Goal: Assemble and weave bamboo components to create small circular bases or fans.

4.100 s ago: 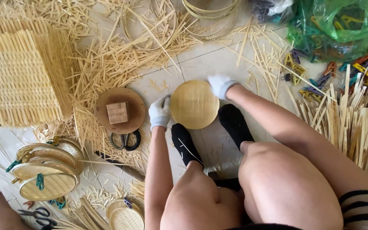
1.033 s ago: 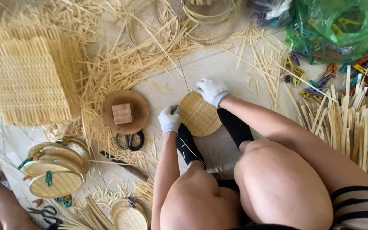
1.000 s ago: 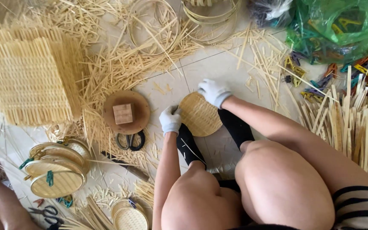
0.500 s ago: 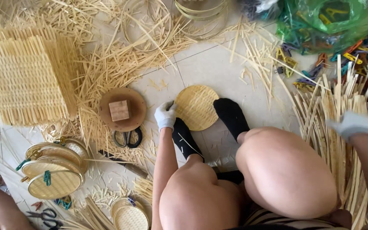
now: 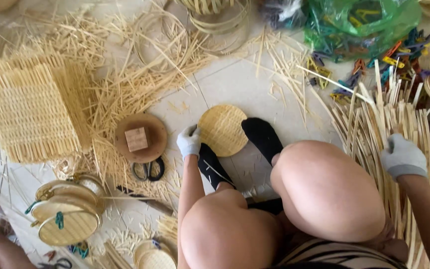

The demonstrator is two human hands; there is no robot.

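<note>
Left grip (image 5: 189, 141) pinches the flat round woven disc's (image 5: 223, 130) edge; right grip (image 5: 402, 156) closes on upright bamboo strips (image 5: 374, 124).

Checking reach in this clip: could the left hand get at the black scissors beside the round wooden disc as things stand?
Probably yes. The left hand rests on the edge of the woven bamboo disc, and the scissors lie on the floor close to its left, with only loose bamboo slivers between. Nothing bulky blocks the way.

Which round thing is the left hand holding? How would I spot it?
Find the bare floor in the middle, ringed by straw. Just ahead of the black-socked feet lies a flat woven disc, with the gloved left hand on its edge. Unlike the brown disc nearby, it is pale and carries no wooden block.
</note>
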